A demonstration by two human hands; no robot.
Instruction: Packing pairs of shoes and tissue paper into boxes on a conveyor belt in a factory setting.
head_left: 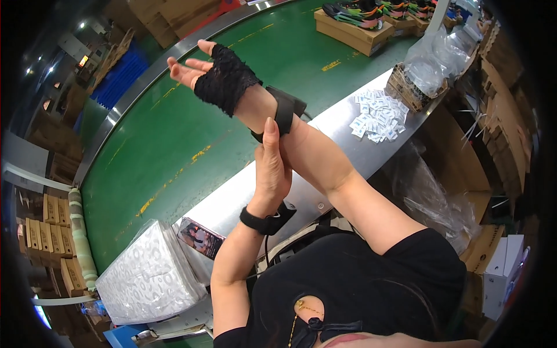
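My right arm reaches across to the upper left over the green conveyor belt (191, 145). On my right hand (223, 78) is a black fingerless glove; its bare fingers are spread and hold nothing. A black wrist strap (285, 113) with a dark box-shaped device circles that forearm just below the glove. My left hand (270, 171) is wrapped round the right forearm at this strap, its thumb lying along the strap's edge; its other fingers are hidden under the arm. Another black strap (261, 221) sits on my left wrist, with a cable by it.
Small white packets (380, 116) lie heaped on the metal ledge (232, 191), beside a cut-down carton (415, 87) holding clear plastic bags. Wrapped patterned white sheets (151, 275) and a dark printed card (199, 238) lie at left. Colourful shoes (354, 14) rest on a shoebox (351, 35) far right.
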